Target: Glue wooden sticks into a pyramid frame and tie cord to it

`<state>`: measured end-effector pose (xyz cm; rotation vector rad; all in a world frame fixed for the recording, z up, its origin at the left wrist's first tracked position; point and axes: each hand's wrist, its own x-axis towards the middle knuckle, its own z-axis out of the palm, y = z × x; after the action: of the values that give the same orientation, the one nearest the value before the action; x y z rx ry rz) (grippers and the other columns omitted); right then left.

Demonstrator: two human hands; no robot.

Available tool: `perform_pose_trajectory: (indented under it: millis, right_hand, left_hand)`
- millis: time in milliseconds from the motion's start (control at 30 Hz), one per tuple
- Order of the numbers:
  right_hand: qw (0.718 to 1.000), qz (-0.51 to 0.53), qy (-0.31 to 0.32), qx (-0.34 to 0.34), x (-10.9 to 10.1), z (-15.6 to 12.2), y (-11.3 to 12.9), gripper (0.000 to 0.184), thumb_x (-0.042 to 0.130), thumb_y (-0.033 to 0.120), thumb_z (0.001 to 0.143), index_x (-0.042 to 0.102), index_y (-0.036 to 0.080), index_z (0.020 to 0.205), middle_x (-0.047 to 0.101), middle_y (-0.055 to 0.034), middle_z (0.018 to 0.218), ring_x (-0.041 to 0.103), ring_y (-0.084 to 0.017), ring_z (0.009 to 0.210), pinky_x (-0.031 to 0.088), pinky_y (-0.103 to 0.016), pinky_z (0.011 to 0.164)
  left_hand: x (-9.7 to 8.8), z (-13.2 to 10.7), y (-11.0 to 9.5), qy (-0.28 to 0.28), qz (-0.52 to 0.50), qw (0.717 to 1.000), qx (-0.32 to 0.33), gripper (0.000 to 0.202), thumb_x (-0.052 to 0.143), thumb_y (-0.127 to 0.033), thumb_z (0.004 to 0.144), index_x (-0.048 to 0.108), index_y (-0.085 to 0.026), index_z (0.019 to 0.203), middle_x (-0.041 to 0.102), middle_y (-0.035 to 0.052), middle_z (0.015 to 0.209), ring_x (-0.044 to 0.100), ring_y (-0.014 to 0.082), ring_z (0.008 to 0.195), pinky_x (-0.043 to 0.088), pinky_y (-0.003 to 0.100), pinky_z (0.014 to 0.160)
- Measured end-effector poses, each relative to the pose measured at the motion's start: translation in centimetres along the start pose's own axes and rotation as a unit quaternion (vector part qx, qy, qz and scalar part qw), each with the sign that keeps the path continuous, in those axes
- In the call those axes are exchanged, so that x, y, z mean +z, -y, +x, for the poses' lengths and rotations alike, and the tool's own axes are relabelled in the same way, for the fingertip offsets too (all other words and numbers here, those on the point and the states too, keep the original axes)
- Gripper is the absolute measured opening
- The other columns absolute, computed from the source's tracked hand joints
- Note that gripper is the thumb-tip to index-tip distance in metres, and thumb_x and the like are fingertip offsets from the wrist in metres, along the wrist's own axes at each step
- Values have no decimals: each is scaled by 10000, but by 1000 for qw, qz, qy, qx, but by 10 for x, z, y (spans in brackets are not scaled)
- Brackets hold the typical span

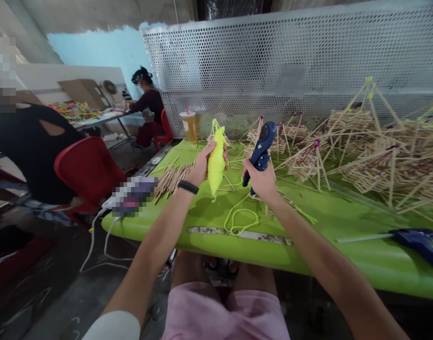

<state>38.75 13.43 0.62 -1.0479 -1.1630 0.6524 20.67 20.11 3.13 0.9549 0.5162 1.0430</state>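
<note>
Left hand (202,163): we've got the fingers curled round the waist of a neon-yellow cord bundle (216,170), closed on it. Bundle hangs near-upright, both tied ends clear of the fingers above and below; we'd read the mid-grip as a way to keep those ends free.

Right hand (264,178): fingers wrapped round a dark blue hand tool (265,141), head poking up past the knuckles, well off the bundle. Gripping low likely leaves its head unobstructed.

Below and between both sets of fingers, a loose cord loop (241,221) lies on the green table (149,229). View's poor behind the right fingers, so we can't tell if the loop runs up to the tool.

Loose sticks (174,179) sit just left of the left fingers, stick frames (308,163) beyond the right ones; looks like that keeps the middle workable. Glue gun (413,238) lies farther right of the right fingers, within reach, we'd say.
</note>
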Motion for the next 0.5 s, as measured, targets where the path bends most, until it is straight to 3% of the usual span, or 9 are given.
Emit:
perform_pose_trajectory:
  millis: [200, 500]
  right_hand:
    - [1000, 2, 26, 7, 3, -3, 1, 257, 755, 467, 762, 651, 235, 804, 619, 32, 564, 611, -172, 520, 521, -311, 561]
    - [997, -13, 76, 4, 4, -7, -2, 260, 750, 464, 780, 648, 227, 810, 631, 22, 590, 609, -177, 545, 525, -323, 578]
  left_hand:
    - [-1, 13, 14, -3, 91, 996, 23, 312, 657, -493, 1016, 676, -184, 1054, 733, 40, 747, 740, 181, 692, 614, 260, 610]
    - [-5, 19, 27, 15, 191, 979, 71, 447, 756, -619, 933, 658, -201, 1061, 702, 4, 719, 659, 146, 570, 534, 249, 551]
